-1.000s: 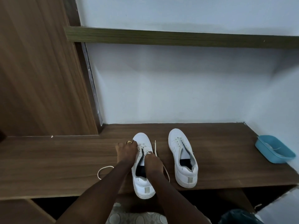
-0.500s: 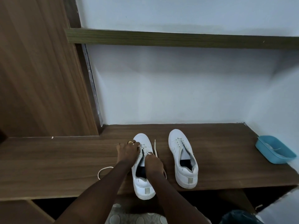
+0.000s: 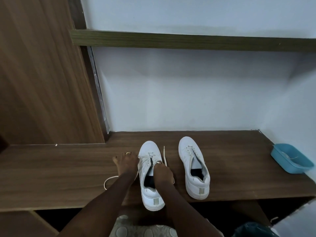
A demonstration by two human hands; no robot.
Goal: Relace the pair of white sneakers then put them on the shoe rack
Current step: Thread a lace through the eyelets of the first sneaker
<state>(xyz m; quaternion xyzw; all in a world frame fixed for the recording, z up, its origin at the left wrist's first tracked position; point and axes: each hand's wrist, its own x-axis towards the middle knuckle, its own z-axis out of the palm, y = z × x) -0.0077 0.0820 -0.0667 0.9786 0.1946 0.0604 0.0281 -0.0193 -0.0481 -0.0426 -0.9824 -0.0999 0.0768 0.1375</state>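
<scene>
Sneaker (image 3: 146, 170) lies between left hand (image 3: 127, 165) and right hand (image 3: 163, 174), fingers (image 3: 158, 164) pinching its lace (image 3: 164, 154).

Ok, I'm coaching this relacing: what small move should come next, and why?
Probably draw the white lace snug across the left white sneaker: the left hand and right hand seem to pinch it at the eyelets, while a slack loop lies on the brown wooden shelf.

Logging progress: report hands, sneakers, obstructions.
Left hand pinches lace, right hand grips half-laced sneaker at eyelets. Other sneaker unlaced, beside it. Nothing in the way.
</scene>
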